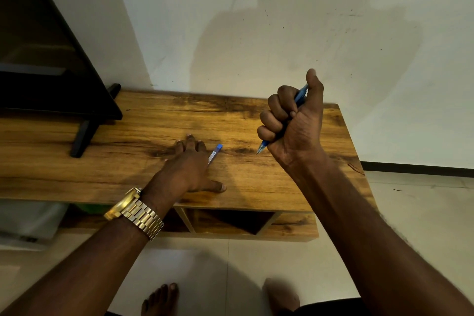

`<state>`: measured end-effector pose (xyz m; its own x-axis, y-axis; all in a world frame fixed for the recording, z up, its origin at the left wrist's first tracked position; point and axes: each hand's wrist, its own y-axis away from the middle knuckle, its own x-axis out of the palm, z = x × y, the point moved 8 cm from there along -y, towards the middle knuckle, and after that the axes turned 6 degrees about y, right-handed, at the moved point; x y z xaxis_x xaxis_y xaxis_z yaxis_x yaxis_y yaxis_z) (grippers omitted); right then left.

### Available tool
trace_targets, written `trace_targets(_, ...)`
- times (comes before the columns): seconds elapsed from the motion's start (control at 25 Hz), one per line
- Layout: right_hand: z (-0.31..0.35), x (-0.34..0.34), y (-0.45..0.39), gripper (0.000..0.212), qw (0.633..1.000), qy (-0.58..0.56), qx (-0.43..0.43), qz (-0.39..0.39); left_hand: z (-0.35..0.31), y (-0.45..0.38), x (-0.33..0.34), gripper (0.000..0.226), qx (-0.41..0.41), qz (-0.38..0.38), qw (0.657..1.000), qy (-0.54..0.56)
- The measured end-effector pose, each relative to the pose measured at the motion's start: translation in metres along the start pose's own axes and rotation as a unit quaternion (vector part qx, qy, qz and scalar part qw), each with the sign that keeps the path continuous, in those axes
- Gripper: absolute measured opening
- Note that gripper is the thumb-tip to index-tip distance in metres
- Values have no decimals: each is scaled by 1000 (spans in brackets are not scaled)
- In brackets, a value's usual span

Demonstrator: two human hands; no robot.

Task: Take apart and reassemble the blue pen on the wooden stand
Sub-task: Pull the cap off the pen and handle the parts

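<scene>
Head camera, looking down over a wooden stand (282, 182) set against a pale wall: my right hand (292, 120) is raised above the stand's right half, its 4 fingers curled into a fist around the blue pen (300, 96). My thumb stands straight up along the pen's upper end, and the pen's pointed tip (261, 149) pokes out below my little finger, aimed down and left toward the wood without touching it.

My left hand (189, 164) lies flat, palm down, on the middle of the stand, fingers straight and spread, thumb stretched out toward the front edge. Just beside its index-finger side, a second slim piece (215, 153) with a blue end and a pale, clear body rests on the wood, partly tucked under the hand. Whether the fingers press on it I cannot tell. It sits between my 2 hands, well left of the pen's tip.

A gold watch (133, 213) with a metal link band wraps my left wrist. At far left, a dark flat screen (51, 59) stands on the stand on a black foot (83, 136). Below the top board, open compartments (225, 220) show in the stand's front. My 2 bare feet (160, 299) rest on the pale tiled floor (256, 256) at the bottom of the frame.
</scene>
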<state>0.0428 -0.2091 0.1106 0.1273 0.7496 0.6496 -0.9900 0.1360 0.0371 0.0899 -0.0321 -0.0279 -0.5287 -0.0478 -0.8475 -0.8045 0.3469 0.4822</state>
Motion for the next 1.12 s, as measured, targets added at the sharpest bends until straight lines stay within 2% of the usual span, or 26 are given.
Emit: trace_targets(1.12,1,0,3,70,1000,24,7,-18,-1,2,-2,145,-1,-7,1000,5)
